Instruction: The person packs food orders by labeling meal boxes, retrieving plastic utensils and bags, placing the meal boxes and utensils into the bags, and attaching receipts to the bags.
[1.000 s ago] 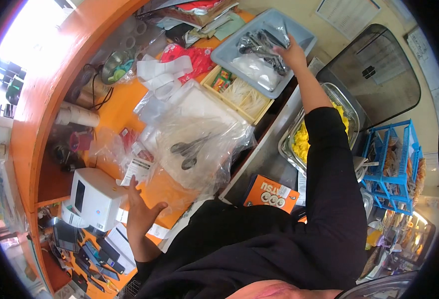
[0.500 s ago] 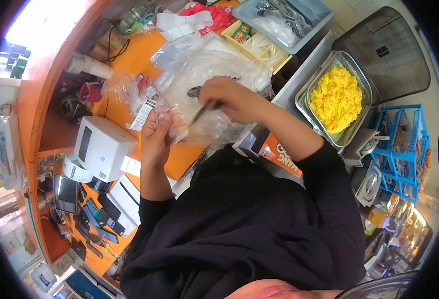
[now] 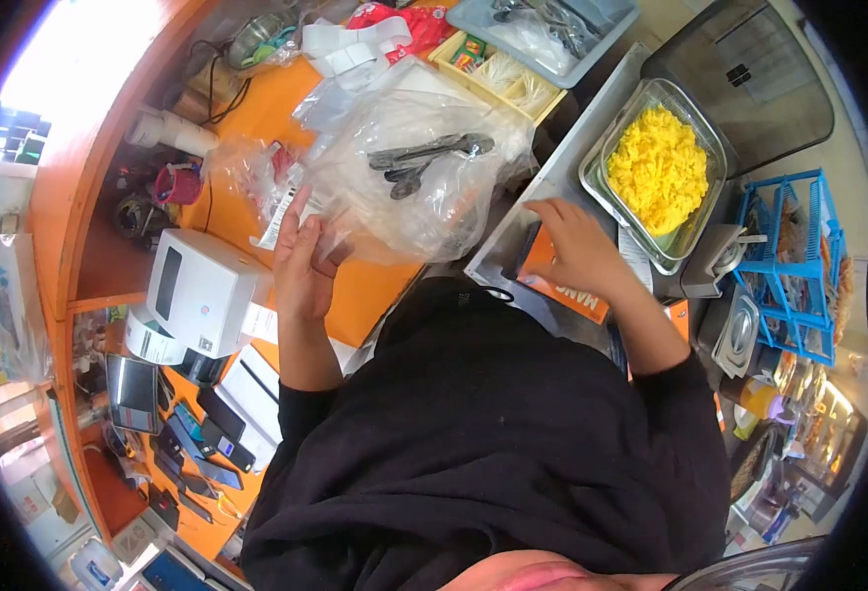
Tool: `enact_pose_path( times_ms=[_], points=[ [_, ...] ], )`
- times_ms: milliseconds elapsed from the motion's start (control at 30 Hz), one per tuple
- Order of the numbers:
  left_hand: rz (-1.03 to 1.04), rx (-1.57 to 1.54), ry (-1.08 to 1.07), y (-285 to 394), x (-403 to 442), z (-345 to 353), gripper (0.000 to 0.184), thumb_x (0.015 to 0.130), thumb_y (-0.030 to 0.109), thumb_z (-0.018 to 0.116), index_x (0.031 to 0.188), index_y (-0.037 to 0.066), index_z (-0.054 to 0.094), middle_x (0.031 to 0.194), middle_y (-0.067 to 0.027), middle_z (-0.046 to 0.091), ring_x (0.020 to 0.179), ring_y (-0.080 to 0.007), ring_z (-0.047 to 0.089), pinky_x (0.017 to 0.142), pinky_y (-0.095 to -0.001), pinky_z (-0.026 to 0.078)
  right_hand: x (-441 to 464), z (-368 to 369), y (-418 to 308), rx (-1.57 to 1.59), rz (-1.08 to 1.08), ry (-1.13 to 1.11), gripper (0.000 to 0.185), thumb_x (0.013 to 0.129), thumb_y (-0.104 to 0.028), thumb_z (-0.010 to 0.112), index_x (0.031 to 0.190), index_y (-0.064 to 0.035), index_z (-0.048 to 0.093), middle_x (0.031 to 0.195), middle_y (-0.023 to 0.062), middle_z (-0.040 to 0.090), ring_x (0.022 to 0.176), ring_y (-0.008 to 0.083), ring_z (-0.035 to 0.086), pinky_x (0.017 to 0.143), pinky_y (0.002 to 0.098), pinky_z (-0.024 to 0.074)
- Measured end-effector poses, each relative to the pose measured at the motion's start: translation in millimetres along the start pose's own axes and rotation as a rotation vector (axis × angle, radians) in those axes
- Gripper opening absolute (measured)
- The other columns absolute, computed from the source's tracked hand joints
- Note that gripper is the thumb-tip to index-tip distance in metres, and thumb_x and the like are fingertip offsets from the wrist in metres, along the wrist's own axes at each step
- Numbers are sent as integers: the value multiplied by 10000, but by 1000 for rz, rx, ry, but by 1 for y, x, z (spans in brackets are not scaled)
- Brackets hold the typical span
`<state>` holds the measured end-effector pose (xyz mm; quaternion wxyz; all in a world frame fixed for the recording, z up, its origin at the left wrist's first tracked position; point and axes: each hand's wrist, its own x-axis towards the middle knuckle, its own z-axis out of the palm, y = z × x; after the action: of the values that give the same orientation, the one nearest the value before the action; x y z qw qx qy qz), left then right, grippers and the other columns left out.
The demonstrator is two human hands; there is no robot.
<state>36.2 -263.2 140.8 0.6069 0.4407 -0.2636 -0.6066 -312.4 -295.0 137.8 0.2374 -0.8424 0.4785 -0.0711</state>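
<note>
A clear plastic bag (image 3: 365, 212) lies spread over the orange counter, and black plastic cutlery (image 3: 434, 150), seemingly spoons, rests on or inside it; I cannot tell which. My left hand (image 3: 303, 261) is at the bag's left edge, its fingers loosely apart and partly behind the plastic, next to a white printed label (image 3: 278, 219). Off to the right of the bag, my right hand (image 3: 582, 251) is open with nothing in it, fingers spread above an orange box (image 3: 580, 298) with white lettering.
A glass dish of yellow food (image 3: 656, 172) stands at the right beside a dark lid (image 3: 764, 94). Beyond the bag are a cream divided tray (image 3: 498, 84) and a grey-blue bin (image 3: 601, 49). A white label printer (image 3: 202, 294) and several phones (image 3: 222, 433) sit at left.
My right hand has moved right, off the bag, and let go of the dark cutlery piece it held. My left hand's pinch on the bag's edge has loosened.
</note>
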Motion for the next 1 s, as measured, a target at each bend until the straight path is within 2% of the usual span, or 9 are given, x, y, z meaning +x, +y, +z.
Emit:
enact_pose_path(
  times_ms=[100,200,400,533,700,767,833,933,1000],
  points=[
    [-27,-78,-9,-5,5,2,429,943,168,534,1348,103,408,869,19,587,850,-106,620,708,-292,549,-44,38,18,-406,307,-33,1160,489,-471,848,1445,-192,253,1320,182,405,1206,394,409,971,526,337],
    [-36,-119,-30,-11,11,6,299,945,160,530,1236,105,488,861,15,593,825,-106,617,699,-293,544,-52,53,31,-296,379,-93,1267,440,-416,864,1476,-222,162,1354,181,350,1229,408,365,978,556,310],
    [-40,-147,-14,-18,12,1,150,957,163,510,1093,110,544,857,1,610,795,-122,625,650,-295,549,-46,30,15,-16,569,-131,1169,476,-262,828,1467,-237,208,1326,178,383,1217,397,391,998,515,326],
    [-41,-86,-13,-17,-1,3,168,969,193,486,1116,121,526,906,-14,628,808,-138,648,620,-281,560,-27,-1,17,337,180,215,1083,492,-239,818,1441,-193,298,1272,183,430,1222,372,409,1022,450,338],
    [19,-80,-66,-31,-8,7,210,971,199,477,1163,114,478,955,-33,630,793,-149,657,588,-274,555,64,-35,-36,292,-149,65,1014,536,-375,787,1427,-164,352,1268,202,441,1211,373,424,1013,402,357],
    [102,-78,-93,-38,-10,8,228,969,200,480,1178,113,457,975,-37,624,797,-154,657,577,-273,550,99,-23,-62,302,-98,-124,1014,544,-339,799,1434,-154,350,1269,207,427,1210,343,421,1043,363,327],
    [86,-105,-16,-29,-20,21,261,964,198,489,1207,127,427,950,-25,600,744,-137,633,546,-247,520,136,9,-72,377,-49,-209,1008,561,-373,794,1440,-169,344,1273,216,421,1180,338,455,986,367,389],
    [56,-145,10,-26,-36,31,329,959,185,493,1261,133,375,834,7,551,589,-91,534,439,-199,426,171,50,-79,544,289,-99,1015,518,-510,777,1392,-140,418,1222,270,479,1141,386,497,937,386,432],
    [163,-165,-92,-28,-38,19,374,958,179,491,1298,131,346,796,12,523,543,-83,496,405,-195,389,189,58,-67,700,382,-267,996,526,-526,772,1379,-144,431,1263,257,459,1149,378,494,928,373,439]
  ],
)
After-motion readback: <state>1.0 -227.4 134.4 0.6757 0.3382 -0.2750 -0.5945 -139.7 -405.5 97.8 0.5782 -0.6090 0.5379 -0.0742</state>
